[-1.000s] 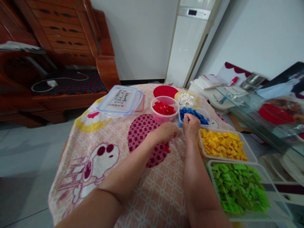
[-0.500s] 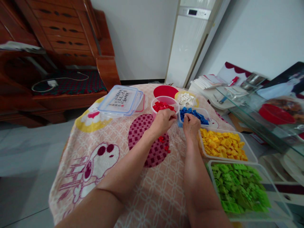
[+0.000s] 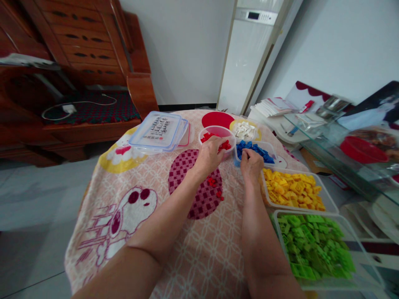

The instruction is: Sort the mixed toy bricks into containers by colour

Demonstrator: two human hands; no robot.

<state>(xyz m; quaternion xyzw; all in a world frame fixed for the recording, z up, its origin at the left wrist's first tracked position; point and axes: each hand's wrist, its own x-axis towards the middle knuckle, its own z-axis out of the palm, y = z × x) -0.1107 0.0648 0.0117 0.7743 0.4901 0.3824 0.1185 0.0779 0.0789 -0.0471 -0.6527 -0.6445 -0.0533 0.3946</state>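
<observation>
My left hand (image 3: 209, 157) reaches over the near rim of a round clear tub (image 3: 218, 130), its fingers bent down among the red bricks (image 3: 226, 145); what its fingertips hold is hidden. Closed at the near edge of the box of blue bricks (image 3: 258, 150), my right hand (image 3: 251, 162) has its thumb and finger together, and anything between them is too small to name. Several loose red pieces (image 3: 219, 194) lie on the cloth's dark red circle, to the right of my left forearm.
Boxes of yellow bricks (image 3: 293, 189) and green bricks (image 3: 316, 245) line the right side. White pieces (image 3: 245, 130) sit behind the blue ones. Stacked clear lids (image 3: 157, 131) lie at the back left. A glass shelf (image 3: 343, 155) borders the table's right.
My left hand has moved left and slightly down, from the tub's right side to its near middle, uncovering red bricks on the right. My right hand has stayed in place.
</observation>
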